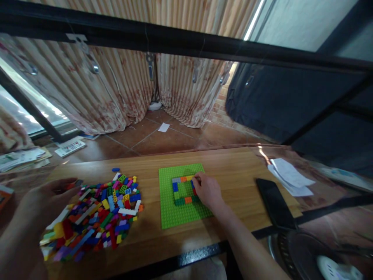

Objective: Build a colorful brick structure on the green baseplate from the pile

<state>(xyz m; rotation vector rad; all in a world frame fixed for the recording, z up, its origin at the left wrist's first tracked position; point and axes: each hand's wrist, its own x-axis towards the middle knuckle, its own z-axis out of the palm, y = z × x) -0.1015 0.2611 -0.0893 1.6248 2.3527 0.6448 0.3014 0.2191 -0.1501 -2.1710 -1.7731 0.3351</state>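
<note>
A square outline of coloured toy bricks (179, 202) stands on a green studded baseplate (168, 217) in the middle of the table. My right hand (208, 190) is at its right side, fingers pinched on a brick at the back right corner; the fingers mostly hide that brick. To the left lies a big heap of mixed toy bricks (101, 214). Over its left edge is my left hand (54, 196), fingers curled and closed, with a small dark brick (78, 183) at the fingertips.
A single blue brick (115, 169) lies behind the heap. On the wooden table's (233, 167) right side are a black phone (275, 202) and white papers (290, 177). A dark metal bar (186, 256) runs along the front edge. A round stool (305, 252) stands at the lower right.
</note>
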